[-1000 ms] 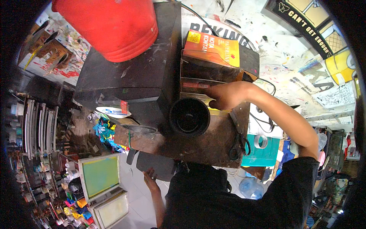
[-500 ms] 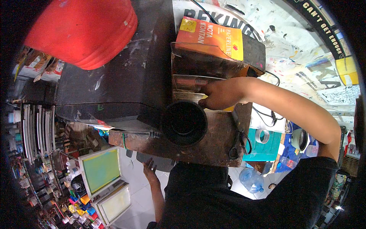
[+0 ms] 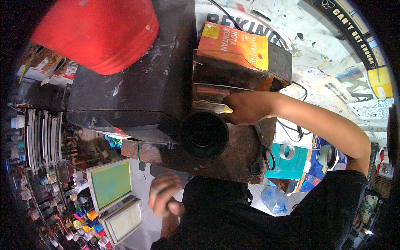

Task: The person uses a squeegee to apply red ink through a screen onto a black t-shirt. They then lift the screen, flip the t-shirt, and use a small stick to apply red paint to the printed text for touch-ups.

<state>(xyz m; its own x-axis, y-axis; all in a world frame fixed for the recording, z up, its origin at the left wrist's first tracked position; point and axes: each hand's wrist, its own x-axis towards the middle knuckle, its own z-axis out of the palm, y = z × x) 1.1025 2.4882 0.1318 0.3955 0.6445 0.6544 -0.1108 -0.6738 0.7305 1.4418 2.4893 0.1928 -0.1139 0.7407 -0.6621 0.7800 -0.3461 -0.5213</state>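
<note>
Just beside the black container (image 3: 204, 135), right grip (image 3: 249, 109)

Yellow-edged papers (image 3: 226, 108), partly hidden by the right hand (image 3: 250, 107), lie in a dark rack (image 3: 223, 75), just behind a black cup (image 3: 204, 134).

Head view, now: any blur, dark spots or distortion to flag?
Head view, lower middle: left hand smeared, likely motion blur; head view, centre: right hand clearer but shaded, and the black round container nearly lost in darkness inside; head view, upper right: dark banner bowed by the fisheye; head view, corners: black.
</note>
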